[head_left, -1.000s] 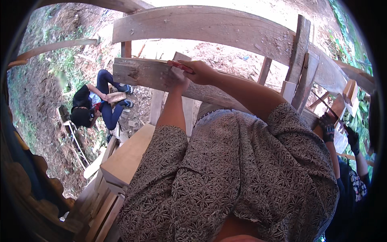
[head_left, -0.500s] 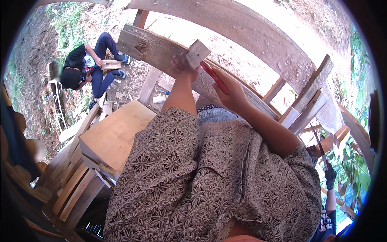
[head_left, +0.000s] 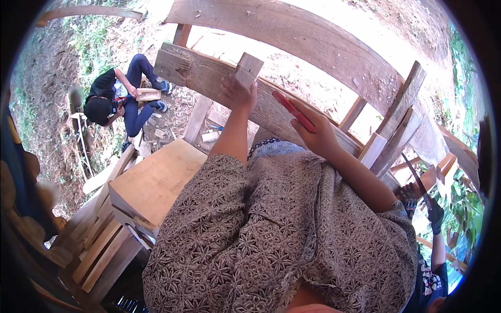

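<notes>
My left hand [head_left: 237,91] grips a small wooden block [head_left: 247,70] and presses it upright against a long weathered plank [head_left: 198,75] that runs across in front of me. My right hand [head_left: 313,133] is closed around a red pencil [head_left: 293,111] that points up and left, its tip over the same plank just to the right of the block. A patterned brown sleeve covers both upper arms.
A wider beam [head_left: 292,31] spans above the plank. Upright wooden posts [head_left: 399,125] stand at the right. A flat wooden platform [head_left: 156,180] lies lower left. On the ground below sits a person in dark clothes [head_left: 112,99]. Another person's gloved hand [head_left: 433,214] holds a blade at right.
The view has swung, so the plank now runs down to the right. My left hand has set the block on end against the plank. My right hand with the pencil has drawn back right.
</notes>
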A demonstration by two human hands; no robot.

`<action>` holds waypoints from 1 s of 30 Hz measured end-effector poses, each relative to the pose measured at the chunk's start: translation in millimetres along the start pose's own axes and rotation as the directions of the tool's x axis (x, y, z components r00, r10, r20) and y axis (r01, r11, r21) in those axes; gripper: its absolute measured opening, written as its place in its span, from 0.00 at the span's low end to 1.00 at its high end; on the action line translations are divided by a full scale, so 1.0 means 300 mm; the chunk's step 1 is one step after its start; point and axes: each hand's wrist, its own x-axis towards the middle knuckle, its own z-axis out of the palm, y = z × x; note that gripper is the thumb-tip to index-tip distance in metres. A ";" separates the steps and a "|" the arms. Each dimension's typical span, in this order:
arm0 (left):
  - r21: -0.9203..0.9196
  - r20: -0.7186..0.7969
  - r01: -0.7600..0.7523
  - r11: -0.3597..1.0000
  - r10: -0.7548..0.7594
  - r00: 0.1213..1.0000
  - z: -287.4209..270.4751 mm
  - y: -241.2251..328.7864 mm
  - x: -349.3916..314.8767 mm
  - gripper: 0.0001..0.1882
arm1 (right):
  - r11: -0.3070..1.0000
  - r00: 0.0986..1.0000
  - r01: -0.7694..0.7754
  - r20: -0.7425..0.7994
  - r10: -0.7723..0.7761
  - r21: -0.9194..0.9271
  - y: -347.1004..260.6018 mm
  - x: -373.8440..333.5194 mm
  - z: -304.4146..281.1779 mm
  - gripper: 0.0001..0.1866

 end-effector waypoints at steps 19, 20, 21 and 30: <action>0.110 0.332 0.196 0.975 -0.221 0.917 -0.145 0.057 0.094 0.70 | 0.975 0.990 0.011 0.143 0.021 -0.222 -0.056 -0.109 -0.127 0.31; 0.110 0.348 0.187 0.976 -0.215 0.913 -0.147 0.059 0.098 0.71 | 0.972 0.981 -0.059 0.170 0.099 -0.227 -0.095 -0.101 -0.143 0.31; 0.111 0.362 0.182 0.977 -0.210 0.908 -0.163 0.062 0.093 0.72 | 0.964 0.965 -0.126 0.198 0.174 -0.233 -0.137 -0.087 -0.160 0.31; 0.095 0.410 0.122 0.988 -0.151 0.899 -0.164 0.042 0.093 0.86 | 0.993 0.986 0.048 0.166 -0.030 -0.106 0.059 0.293 0.147 0.30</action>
